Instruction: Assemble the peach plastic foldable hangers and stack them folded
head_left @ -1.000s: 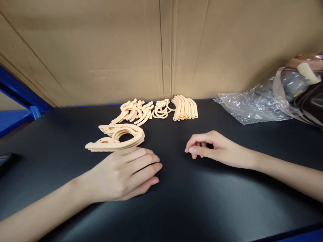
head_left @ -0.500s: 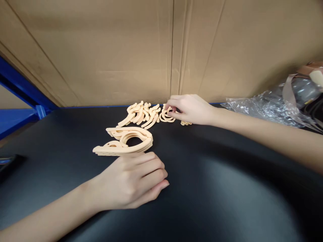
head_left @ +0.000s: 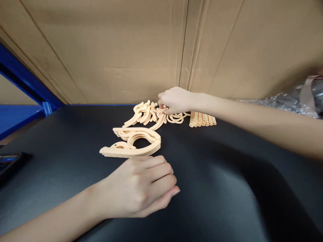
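Black matte tabletop point(head_left: 227, 188) fills the lower part of the view. Behind it stands a wall of brown cardboard point(head_left: 113, 50), and a blue metal frame point(head_left: 22, 75) runs down at the left. One crumpled clear plastic bag point(head_left: 285, 101) lies at the far right edge, partly cut off, and one dark flat object point(head_left: 10, 159) lies at the left edge, too much cropped to name.

Four groups of peach-coloured plastic parts lie near the back of the table. Closest to the person is a stack of large curved flat pieces point(head_left: 133, 143), several layers high; I cannot count the layers exactly. Behind it is a loose pile of hook-shaped pieces point(head_left: 143, 114). Beside this pile, to the right, are some thin ring pieces point(head_left: 176, 118), tangled and partly hidden by the hand. Further right lies a row of curved rods point(head_left: 202, 119), side by side; about six ends show.

The right hand point(head_left: 174, 100) reaches across from the right. Its fingertips point(head_left: 160, 107) are pinched together on the right end of the pile of hook-shaped pieces. Its forearm hides part of the table behind it.

The left hand point(head_left: 141, 186) rests on the tabletop just in front of the stack. Its fingers are curled in loosely, and nothing shows in it. I cannot tell if the knuckles touch the stack.
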### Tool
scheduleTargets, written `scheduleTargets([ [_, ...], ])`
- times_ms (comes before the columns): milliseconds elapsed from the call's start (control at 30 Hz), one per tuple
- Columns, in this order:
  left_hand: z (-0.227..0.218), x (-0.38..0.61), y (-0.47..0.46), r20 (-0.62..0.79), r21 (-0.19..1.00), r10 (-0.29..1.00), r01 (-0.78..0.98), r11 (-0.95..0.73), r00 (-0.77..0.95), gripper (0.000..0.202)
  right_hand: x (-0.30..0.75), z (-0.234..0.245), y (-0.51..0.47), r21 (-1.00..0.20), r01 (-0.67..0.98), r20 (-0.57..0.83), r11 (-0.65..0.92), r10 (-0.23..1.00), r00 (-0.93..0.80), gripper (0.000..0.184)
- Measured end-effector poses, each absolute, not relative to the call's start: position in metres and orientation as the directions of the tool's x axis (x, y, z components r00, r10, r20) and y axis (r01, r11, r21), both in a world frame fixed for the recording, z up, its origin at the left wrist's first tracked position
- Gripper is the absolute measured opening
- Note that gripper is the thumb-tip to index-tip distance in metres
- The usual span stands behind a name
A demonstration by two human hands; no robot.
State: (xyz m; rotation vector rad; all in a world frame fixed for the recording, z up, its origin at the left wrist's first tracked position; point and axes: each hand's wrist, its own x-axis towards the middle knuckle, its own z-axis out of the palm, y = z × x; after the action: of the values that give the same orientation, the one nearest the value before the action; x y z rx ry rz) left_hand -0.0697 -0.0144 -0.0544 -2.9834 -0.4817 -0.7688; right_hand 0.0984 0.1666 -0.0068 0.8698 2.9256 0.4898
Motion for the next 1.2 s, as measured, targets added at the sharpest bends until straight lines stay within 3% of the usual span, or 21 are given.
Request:
scheduleTargets([
  [267, -0.056, -0.070, -0.014, 0.497, 0.049, 0.272, 0.286, -0.957, 0.824, 0.009, 0.098, 0.005, 0.171, 0.329, 0.466, 0.003, 0.822, 0.492, -0.871, 0.010],
  [600, -0.059, -0.070, -0.013, 0.499, 0.036, 0.264, 0.284, -0.958, 0.826, 0.010, 0.144, 0.041, 0.154, 0.416, 0.563, 0.203, 0.714, 0.531, -0.823, 0.014],
  [733, -0.055, -0.069, -0.014, 0.486, 0.028, 0.266, 0.290, -0.957, 0.833, 0.012, 0.169, 0.041, 0.123, 0.324, 0.561, 0.169, 0.762, 0.537, -0.826, 0.018],
  [933, -0.060, -0.070, -0.014, 0.501, 0.031, 0.263, 0.286, -0.958, 0.825, 0.013, 0.191, 0.011, 0.062, 0.062, 0.493, 0.041, 0.868, 0.492, -0.870, 0.013],
  [1100, -0.059, -0.069, -0.012, 0.500, 0.046, 0.275, 0.292, -0.955, 0.821, 0.013, 0.197, -0.007, 0.022, 0.018, 0.419, -0.021, 0.908, 0.420, -0.907, 0.018],
  [1200, -0.059, -0.068, -0.011, 0.500, 0.042, 0.270, 0.288, -0.957, 0.823, 0.012, 0.200, -0.012, 0.009, 0.114, 0.362, 0.000, 0.925, 0.364, -0.931, 0.023],
])
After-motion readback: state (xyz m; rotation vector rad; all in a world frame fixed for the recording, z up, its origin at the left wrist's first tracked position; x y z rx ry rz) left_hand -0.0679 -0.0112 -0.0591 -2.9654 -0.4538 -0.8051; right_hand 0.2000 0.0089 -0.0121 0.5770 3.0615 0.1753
